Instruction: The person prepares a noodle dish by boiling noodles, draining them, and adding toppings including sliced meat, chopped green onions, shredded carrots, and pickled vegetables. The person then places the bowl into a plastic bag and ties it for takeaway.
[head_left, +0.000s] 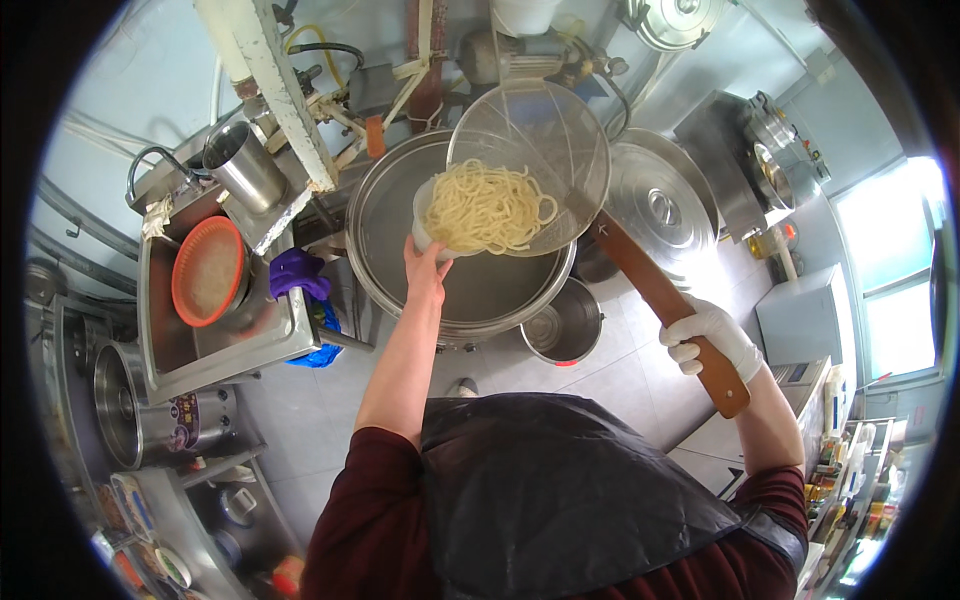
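My gloved right hand (709, 341) grips the long wooden handle (652, 277) of a wide mesh strainer (559, 127). Cooked noodles (487, 202) heap across the strainer's left side and over a white bowl (420, 214), whose mouth they mostly hide. Bare-skinned, my left hand (427, 274) holds this bowl from its near side, fingers against the wall. Both bowl and strainer are above a large round steel pot (457, 319) of cloudy liquid. How many noodles lie in the bowl and how many on the mesh, I cannot tell.
Left of the pot is a steel sink (225, 360) with an orange basket (210, 274); a purple cloth (298, 274) hangs on its corner. A lidded steel pot (660, 210) stands to the right. An open steel bucket (562, 322) rests on the floor. A peeling white post (289, 90) rises nearby.
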